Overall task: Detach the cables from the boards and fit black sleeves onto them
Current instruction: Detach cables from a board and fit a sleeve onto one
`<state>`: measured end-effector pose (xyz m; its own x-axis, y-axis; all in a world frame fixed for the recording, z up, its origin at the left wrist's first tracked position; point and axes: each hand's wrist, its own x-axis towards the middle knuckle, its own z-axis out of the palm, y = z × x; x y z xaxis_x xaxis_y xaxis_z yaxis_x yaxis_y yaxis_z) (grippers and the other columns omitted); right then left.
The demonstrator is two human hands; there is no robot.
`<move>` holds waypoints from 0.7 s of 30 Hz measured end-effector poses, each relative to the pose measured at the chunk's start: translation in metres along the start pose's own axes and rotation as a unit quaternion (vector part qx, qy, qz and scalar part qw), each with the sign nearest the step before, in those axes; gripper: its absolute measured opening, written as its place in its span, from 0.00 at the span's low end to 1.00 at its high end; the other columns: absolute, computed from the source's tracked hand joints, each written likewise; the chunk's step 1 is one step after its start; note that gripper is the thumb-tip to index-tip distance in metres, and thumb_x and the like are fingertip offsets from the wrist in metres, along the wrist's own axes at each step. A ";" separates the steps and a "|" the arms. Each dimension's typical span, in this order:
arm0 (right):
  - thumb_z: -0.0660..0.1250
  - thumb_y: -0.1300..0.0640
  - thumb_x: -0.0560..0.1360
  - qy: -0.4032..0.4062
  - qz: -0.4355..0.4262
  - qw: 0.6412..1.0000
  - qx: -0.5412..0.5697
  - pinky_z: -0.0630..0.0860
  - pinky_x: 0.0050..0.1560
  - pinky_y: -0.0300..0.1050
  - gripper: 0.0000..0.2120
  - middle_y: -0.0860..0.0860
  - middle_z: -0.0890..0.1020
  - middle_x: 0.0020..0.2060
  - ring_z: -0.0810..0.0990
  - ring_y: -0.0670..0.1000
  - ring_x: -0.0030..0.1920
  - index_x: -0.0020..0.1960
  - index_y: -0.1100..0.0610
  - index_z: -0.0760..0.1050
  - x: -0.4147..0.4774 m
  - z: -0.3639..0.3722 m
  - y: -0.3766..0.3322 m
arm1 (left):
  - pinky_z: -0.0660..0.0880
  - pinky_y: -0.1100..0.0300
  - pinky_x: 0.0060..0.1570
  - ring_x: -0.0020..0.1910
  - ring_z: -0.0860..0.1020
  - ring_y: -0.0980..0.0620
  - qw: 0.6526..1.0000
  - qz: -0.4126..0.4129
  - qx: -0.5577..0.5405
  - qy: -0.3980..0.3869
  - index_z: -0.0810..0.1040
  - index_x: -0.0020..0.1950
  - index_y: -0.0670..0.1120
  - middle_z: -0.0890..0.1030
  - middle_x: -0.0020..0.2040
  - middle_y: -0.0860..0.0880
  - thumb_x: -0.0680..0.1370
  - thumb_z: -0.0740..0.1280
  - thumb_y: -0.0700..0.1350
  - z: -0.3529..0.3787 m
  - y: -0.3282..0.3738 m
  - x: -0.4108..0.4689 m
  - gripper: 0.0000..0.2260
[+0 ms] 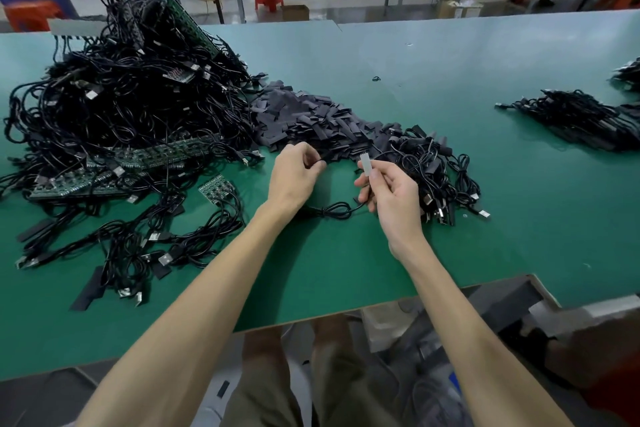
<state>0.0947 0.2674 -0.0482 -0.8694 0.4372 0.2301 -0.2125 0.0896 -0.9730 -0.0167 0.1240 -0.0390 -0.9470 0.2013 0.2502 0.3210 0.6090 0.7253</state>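
Right grip (388, 191) pinches plug (365, 165), left grip (294, 173) sleeve (322, 160).

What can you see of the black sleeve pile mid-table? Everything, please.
The sleeve pile is a low, loose heap of many short, flat, matte black strips lying crisscross on the green table. It runs diagonally from the big cable heap on its left, which it touches, to a smaller cable tangle overlapping its right end. The left hand pinches a black piece at its near edge; sleeve or cable, unclear.
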 end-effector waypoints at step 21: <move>0.70 0.56 0.80 -0.070 0.024 0.992 -0.106 0.73 0.33 0.37 0.08 0.50 0.84 0.33 0.79 0.47 0.31 0.46 0.60 0.80 -0.002 0.001 -0.001 | 0.74 0.57 0.49 0.48 0.77 0.52 0.974 0.219 0.049 -0.021 0.79 0.59 0.48 0.78 0.50 0.53 0.79 0.73 0.47 -0.017 0.000 -0.070 0.10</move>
<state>0.0962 0.2655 -0.0473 -0.9327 0.3182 0.1696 -0.0843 0.2649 -0.9606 0.0499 0.0970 -0.0461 -0.7189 0.4889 0.4941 0.6948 0.5266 0.4899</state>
